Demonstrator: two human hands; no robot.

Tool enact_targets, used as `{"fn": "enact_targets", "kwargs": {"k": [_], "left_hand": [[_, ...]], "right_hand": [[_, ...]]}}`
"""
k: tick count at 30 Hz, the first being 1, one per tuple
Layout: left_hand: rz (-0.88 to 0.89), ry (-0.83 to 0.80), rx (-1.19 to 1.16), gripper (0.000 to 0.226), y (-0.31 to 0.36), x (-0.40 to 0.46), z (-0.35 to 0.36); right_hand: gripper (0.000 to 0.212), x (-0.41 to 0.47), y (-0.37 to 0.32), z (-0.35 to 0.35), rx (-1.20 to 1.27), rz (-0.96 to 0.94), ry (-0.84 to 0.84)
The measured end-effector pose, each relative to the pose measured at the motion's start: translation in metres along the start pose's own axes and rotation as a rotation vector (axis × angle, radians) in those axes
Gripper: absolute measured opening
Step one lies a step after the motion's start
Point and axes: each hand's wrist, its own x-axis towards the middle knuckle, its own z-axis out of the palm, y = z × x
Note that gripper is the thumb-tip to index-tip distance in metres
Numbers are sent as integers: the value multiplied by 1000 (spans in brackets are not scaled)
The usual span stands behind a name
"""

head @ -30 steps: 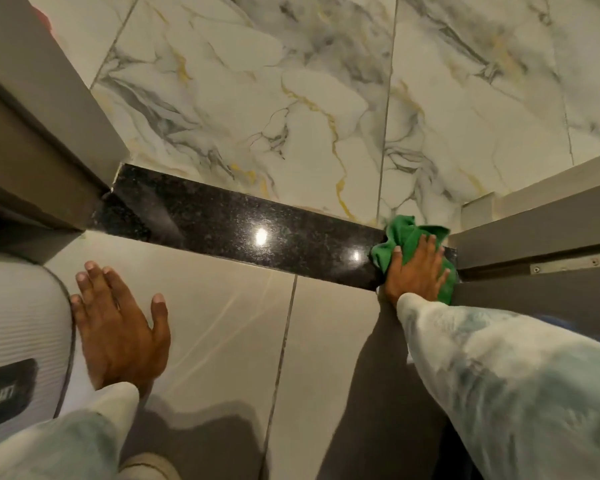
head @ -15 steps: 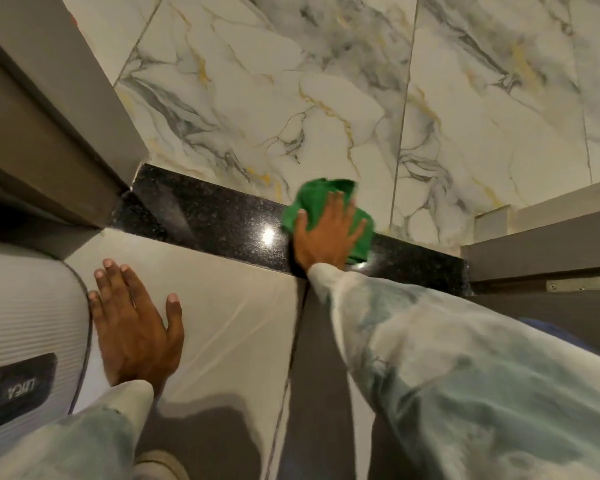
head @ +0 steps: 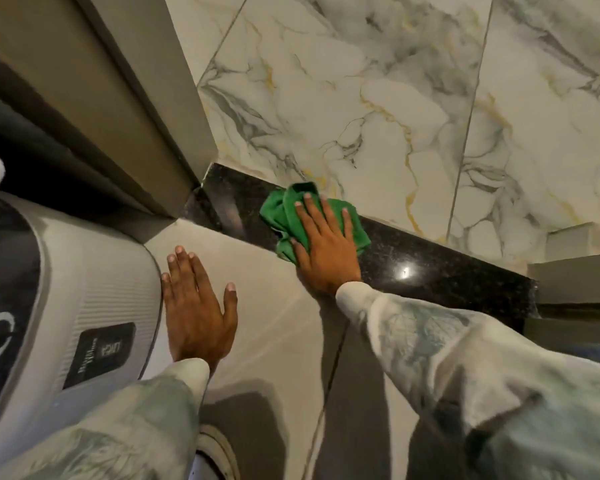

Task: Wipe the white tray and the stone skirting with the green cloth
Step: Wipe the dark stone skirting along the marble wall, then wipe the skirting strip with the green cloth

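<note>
Both hands lie flat with fingers spread. Taking the black stone skirting (head: 430, 268) as landmark: the right hand (head: 326, 247) presses the green cloth (head: 278, 213) against its left part, palm open, not clenched. The left hand (head: 194, 306) rests below it on the floor tile (head: 264, 306), beside a white appliance (head: 94, 271).

Home interior, likely bathroom: marble wall tiles (head: 378, 98), black stone skirting (head: 430, 268), glossy floor tiles (head: 274, 306).

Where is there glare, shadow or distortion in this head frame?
Head view: a bright glare spot sits on the black stone skirting right of the right hand and green cloth; dark arm shadows fall on the floor tiles; wide-angle distortion tilts the marble wall.
</note>
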Motion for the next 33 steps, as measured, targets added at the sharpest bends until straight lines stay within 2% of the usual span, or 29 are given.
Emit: {"fn": "enact_targets", "kwargs": {"k": [3,6,10,13,15,17,21,25,28,30,33], "left_hand": [[7,-13,28,86,0,-1,1],[12,-20,39,85,-1,-1,3],[7,-35,55,85,-1,1,4],[-16,-97,45,83,6,-1,-11],[-24,-204,62,82,11,-5,-33],[-7,-284,95,85,18,-15,-67],[117,-328,72,83,28,-58,-166],[141,-338,-11,81,27,-109,-293],[95,-228,21,79,6,-135,-382],[20,-243,35,79,-18,-145,-424],[-142,-229,22,81,-65,-149,-461]], "right_hand": [[67,-38,55,-10,-29,245,22],[66,-74,91,-20,-9,577,87],[64,-66,65,-25,139,1047,125],[73,-41,30,-35,263,1170,47],[73,-40,20,-48,287,1132,-66],[57,-45,13,-76,374,1062,-165],[33,-60,-28,-161,703,1006,-244],[28,-63,-115,-272,884,873,-331],[30,-53,-200,-352,893,694,-371],[31,-42,-260,-389,883,541,-371],[33,-23,-348,-409,757,197,-334]]}}
